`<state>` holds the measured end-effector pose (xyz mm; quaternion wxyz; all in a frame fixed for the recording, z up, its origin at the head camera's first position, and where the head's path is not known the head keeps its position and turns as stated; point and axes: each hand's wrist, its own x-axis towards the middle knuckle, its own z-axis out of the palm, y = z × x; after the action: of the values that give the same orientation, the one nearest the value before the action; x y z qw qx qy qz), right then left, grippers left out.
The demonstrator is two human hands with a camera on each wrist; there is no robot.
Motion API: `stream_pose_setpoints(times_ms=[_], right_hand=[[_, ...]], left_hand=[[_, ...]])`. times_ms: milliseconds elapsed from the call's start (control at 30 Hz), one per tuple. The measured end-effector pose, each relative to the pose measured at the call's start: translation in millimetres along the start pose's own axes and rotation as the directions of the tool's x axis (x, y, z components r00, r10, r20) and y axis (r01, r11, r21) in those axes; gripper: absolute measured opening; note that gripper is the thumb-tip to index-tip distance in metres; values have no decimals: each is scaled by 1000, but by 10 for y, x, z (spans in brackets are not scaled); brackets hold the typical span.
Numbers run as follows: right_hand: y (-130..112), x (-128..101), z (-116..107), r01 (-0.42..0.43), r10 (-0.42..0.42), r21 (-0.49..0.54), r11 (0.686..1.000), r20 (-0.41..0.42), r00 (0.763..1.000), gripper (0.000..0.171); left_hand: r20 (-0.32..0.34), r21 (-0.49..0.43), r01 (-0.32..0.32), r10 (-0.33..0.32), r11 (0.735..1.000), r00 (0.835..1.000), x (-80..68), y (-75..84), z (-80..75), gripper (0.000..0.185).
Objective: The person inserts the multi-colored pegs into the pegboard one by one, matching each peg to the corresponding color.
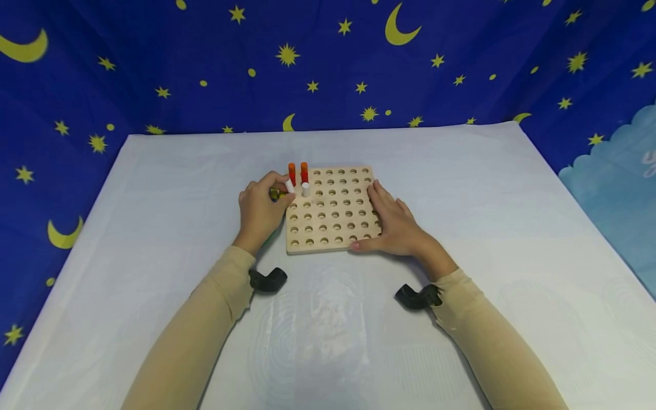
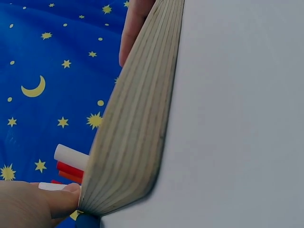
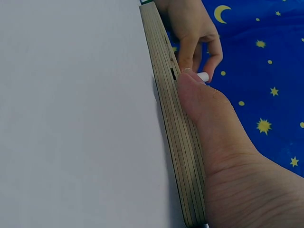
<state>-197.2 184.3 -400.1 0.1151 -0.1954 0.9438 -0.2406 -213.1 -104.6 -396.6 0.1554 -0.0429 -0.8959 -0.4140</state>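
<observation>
Early stage by the look of it: three pegs seated, nearly all holes bare, a fourth peg going in. Desk (image 1: pixel 154 228) draped in smooth white cloth, starry blue fabric backdrop behind. Square pegboard (image 1: pixel 332 209) at desk centre, pale layered plywood, grid of round holes, rounded corners. Right hand (image 1: pixel 397 225) flat on the board's right edge, fingers straight, steadying. Left hand (image 1: pixel 260 209) at the far-left corner, fingers pinched round a tilted white peg (image 1: pixel 290 185), more coloured pieces seemingly tucked in the palm. Two orange pegs (image 1: pixel 298 172) upright in the back row, one short white peg (image 1: pixel 306 189) just in front; all smooth cylinders.
</observation>
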Motion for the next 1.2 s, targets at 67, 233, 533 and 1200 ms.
stream_pose_setpoints(times_ms=[67,233,533,1200], right_hand=[[-8,-2,-3,3,-4,2,1000,1,1000,134],[-23,-3,-6,7,-7,4,1000,5,1000,134],[-32,-1,-20,4,-4,-3,1000,6,1000,135],[-36,-6,-23,-3,3,4,1000,7,1000,135]], left_hand=[[-5,6,-1,1,1000,1000,-7,-2,-6,30],[-11,4,0,0,1000,1000,-16,-14,-19,29],[7,39,-36,36,999,999,-42,-2,-44,23],[-126,-155,46,-66,987,990,-141,-121,-368,26]])
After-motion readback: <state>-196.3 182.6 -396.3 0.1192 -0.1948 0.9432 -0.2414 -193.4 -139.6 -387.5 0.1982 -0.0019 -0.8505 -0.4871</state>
